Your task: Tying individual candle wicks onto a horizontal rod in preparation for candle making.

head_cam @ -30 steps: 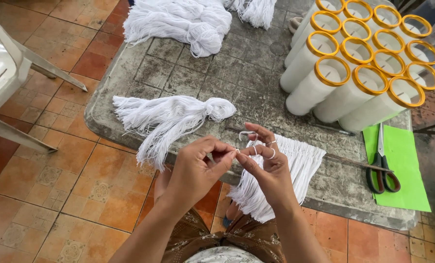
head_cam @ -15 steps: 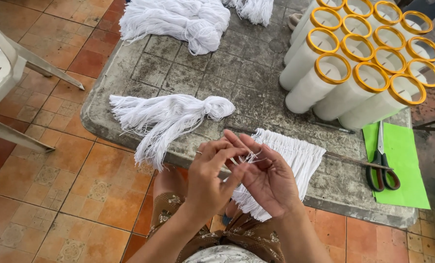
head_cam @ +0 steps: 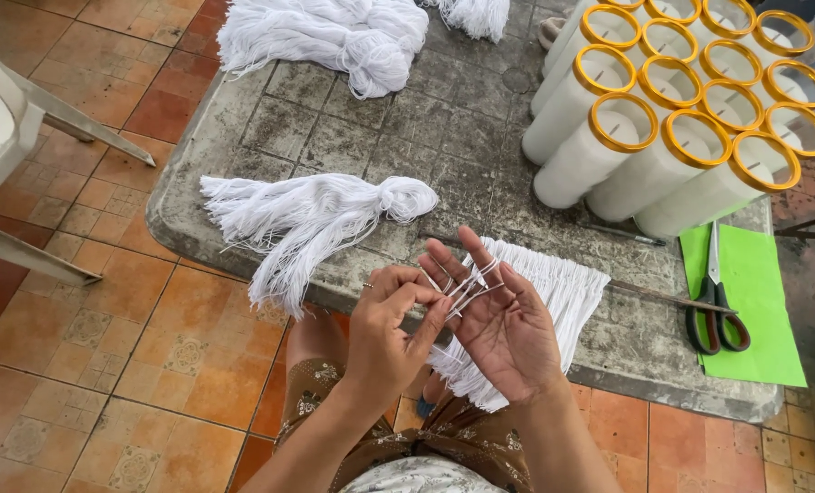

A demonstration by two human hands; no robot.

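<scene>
My left hand (head_cam: 391,324) pinches a few white threads (head_cam: 467,285) between thumb and forefinger. My right hand (head_cam: 503,315) is palm up with fingers spread, and the same threads run across its fingers. Both hands hover over the near edge of the grey stone table (head_cam: 352,137). Under my right hand lies a flat bundle of cut white threads (head_cam: 567,292) hanging over the edge. A knotted white tassel bundle (head_cam: 320,215) lies to the left of my hands.
Several white thread cones with yellow rims (head_cam: 681,119) lie at the back right. Scissors (head_cam: 713,315) rest on a green sheet (head_cam: 759,301). A thin metal rod (head_cam: 663,294) lies on the table. More white yarn (head_cam: 334,36) sits at the back. A white plastic chair (head_cam: 5,155) stands left.
My hands dropped slightly toward the table edge. My right hand opened palm up with fingers spread, and the threads now lie across it while my left hand pulls them.
</scene>
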